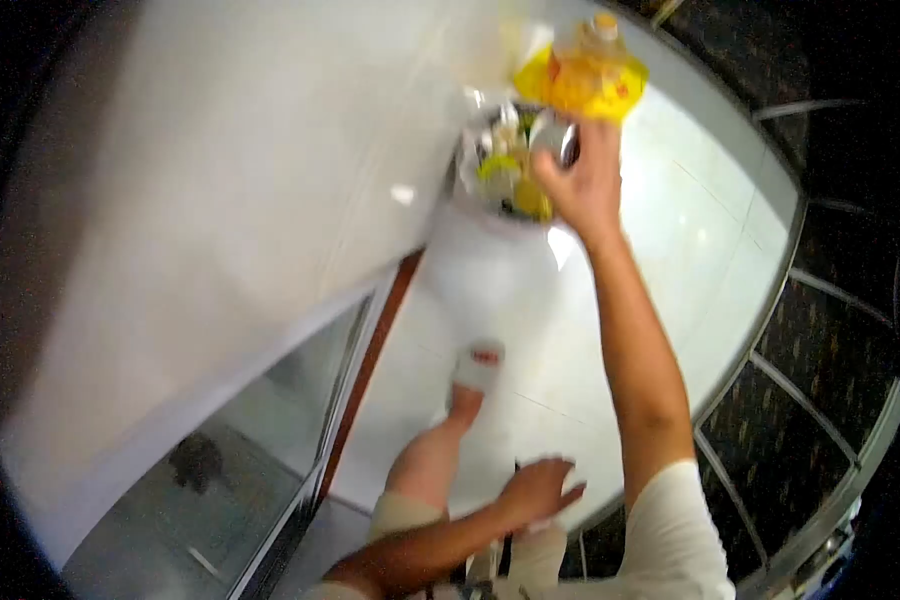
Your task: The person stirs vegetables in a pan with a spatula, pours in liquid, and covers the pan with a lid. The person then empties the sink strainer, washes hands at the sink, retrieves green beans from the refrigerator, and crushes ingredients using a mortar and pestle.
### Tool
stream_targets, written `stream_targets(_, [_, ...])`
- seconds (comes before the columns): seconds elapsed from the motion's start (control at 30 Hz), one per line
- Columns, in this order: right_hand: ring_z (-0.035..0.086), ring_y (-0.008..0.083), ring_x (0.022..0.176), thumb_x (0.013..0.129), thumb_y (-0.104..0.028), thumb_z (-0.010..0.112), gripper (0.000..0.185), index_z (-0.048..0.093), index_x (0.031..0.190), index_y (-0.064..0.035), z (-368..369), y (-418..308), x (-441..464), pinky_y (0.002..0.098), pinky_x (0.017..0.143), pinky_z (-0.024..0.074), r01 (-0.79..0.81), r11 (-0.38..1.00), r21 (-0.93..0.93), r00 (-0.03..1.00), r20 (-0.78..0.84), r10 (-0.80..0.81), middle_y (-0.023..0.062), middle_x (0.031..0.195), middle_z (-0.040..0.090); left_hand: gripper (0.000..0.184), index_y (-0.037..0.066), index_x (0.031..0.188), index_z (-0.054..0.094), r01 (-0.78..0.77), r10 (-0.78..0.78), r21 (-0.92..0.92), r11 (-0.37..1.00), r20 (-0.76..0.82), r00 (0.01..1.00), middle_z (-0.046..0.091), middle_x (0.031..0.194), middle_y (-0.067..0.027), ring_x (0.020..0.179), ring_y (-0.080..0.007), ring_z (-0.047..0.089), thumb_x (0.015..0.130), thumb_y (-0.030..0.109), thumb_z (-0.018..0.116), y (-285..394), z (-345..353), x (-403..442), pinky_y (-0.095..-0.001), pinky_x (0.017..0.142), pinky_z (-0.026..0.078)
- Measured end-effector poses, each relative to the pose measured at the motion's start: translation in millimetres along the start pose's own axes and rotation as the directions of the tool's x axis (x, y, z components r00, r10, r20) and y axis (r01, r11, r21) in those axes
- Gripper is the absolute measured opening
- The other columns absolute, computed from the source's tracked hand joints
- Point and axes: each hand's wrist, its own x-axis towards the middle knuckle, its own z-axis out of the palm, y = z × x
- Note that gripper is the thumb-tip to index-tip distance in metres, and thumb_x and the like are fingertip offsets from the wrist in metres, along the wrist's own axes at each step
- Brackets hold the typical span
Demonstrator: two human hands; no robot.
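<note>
Grasping a grey round container [553,135] between thumb and fingers of the right hand [592,190], directly over the mouth of a white bin [467,190]. Blurred at that spot; cannot tell the container's exact kind, nor whether touching the scraps [503,168], yellow-green and white, inside the bin. Note, just past the right fingertips and beyond the bin, a yellow-labelled bottle [588,80] with an orange cap [604,20]; cannot tell if in contact with the hand. Reaching far forward with the right arm [638,340], only slightly bent at the elbow, out of a white sleeve [675,530], with thumb toward the left. Holding the left hand [542,492] low and close to the body, well apart from container and bin, released, with fingers loosely spread and pointing right, forearm laid across the front. Standing with one foot in a pale slipper [482,362] between body and bin. On the left, close beside the bin, note a pale wall [230,180]; nearer the body, a glass door [260,420] along a reddish-brown strip [375,350]. On the right, bounded by a dark tiled surface [820,340]. Open room on the white floor [715,210] to the right of the bin and forearm, and between left hand and bin.
</note>
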Motion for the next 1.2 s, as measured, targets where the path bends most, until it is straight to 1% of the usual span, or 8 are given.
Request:
stream_targets(0.23, [0.054,0.0276,0.093,0.073,-0.026,0.063,0.043,0.055,0.11,-0.0055,15.1,47.4,-30.5,0.0358,0.084,0.044,-0.236,0.942,0.238,0.972,0.061,0.228,0.0146,0.108,0.054,0.042,-0.001,0.104,0.058,0.005,-0.001,0.067,0.998,-0.057,0.998,0.061,0.099,-0.0196,0.095,-0.0366,0.057,0.085,0.036,0.055,-2.6,13.3,1.7,-0.0453,0.082,0.046])
stream_targets(0.3, [0.056,0.0236,0.093,0.081,-0.029,0.054,0.036,0.056,0.11,-0.0077,-15.3,30.0,-48.1,0.0356,0.076,0.0466,-0.665,0.244,0.706,0.723,0.528,0.445,0.01,0.105,0.058,0.044,-0.001,0.107,0.058,0.051,-0.048,0.107,0.993,-0.034,0.998,0.061,0.101,-0.0194,0.094,-0.0354,0.058,0.084,0.036,0.057,-7.3,25.6,4.7,-0.044,0.082,0.047])
stream_targets(0.37, [0.059,0.0176,0.084,0.087,-0.035,0.046,0.034,0.058,0.104,-0.0084,-57.2,13.4,-75.4,0.0353,0.067,0.0473,-0.556,-0.302,0.774,0.713,0.631,0.304,0.0052,0.094,0.063,0.044,0.0,0.106,0.06,0.104,-0.103,0.02,0.994,-0.015,0.995,0.062,0.101,-0.0184,0.091,-0.0321,0.06,0.083,0.037,0.06,-2.9,27.3,2.3,-0.0412,0.081,0.048])
stream_targets(0.53, [0.05,0.0227,0.072,0.086,-0.053,0.034,0.061,0.054,0.113,-0.0032,-210.7,-42.9,-171.2,0.0317,0.061,0.0399,-0.408,-0.576,0.708,0.765,0.61,0.209,0.0188,0.105,0.058,0.037,0.001,0.106,0.06,0.148,-0.15,-0.031,0.989,-0.061,0.987,0.066,0.093,-0.016,0.084,-0.0275,0.064,0.085,0.031,0.061,-50.0,74.4,-28.2,-0.0356,0.077,0.05])
stream_targets(0.83, [0.059,0.0235,0.097,0.084,-0.045,0.039,0.06,0.048,0.126,-0.0021,-530.3,-154.3,-450.9,0.0406,0.075,0.0488,0.093,-0.417,0.904,0.892,0.111,0.439,0.0131,0.115,0.058,0.033,-0.002,0.102,0.06,-0.068,-0.016,0.234,0.97,0.339,0.941,0.064,0.088,-0.0117,0.083,-0.0176,0.061,0.089,0.029,0.059,80.0,186.5,-148.5,-0.0306,0.073,0.048])
stream_targets(0.97, [0.061,0.0206,0.095,0.078,-0.04,0.057,0.068,0.04,0.131,-0.0006,-657.8,-267.9,-624.8,0.0371,0.068,0.0546,0.343,-0.004,0.939,0.686,-0.248,0.684,0.0109,0.109,0.06,0.028,-0.002,0.105,0.059,-0.283,0.034,0.319,0.905,0.607,0.794,0.065,0.091,-0.0092,0.086,-0.0149,0.061,0.09,0.022,0.059,167.0,272.5,-217.9,-0.0279,0.077,0.047])
stream_targets(1.07, [0.06,0.026,0.097,0.075,-0.039,0.065,0.068,0.039,0.127,-0.0034,-706.0,-345.0,-782.0,0.0393,0.07,0.0531,0.518,0.347,0.782,0.281,-0.539,0.794,0.0122,0.118,0.055,0.026,0.0,0.105,0.06,-0.459,0.104,0.285,0.841,0.748,0.655,0.067,0.09,-0.0087,0.082,-0.0152,0.063,0.086,0.018,0.062,200.5,345.9,-281.2,-0.0264,0.063,0.047])
stream_targets(1.2, [0.059,0.0221,0.084,0.079,-0.027,0.067,0.04,0.048,0.108,-0.0074,-763.1,-355.5,-993.1,0.0377,0.071,0.0514,0.003,0.581,0.814,-0.461,-0.515,0.723,0.0077,0.101,0.057,0.024,0.0,0.105,0.06,-0.529,0.099,0.213,0.822,0.86,0.5,0.066,0.092,-0.0086,0.085,-0.0162,0.062,0.085,0.015,0.062,238.7,461.7,-343.9,-0.0283,0.073,0.048])
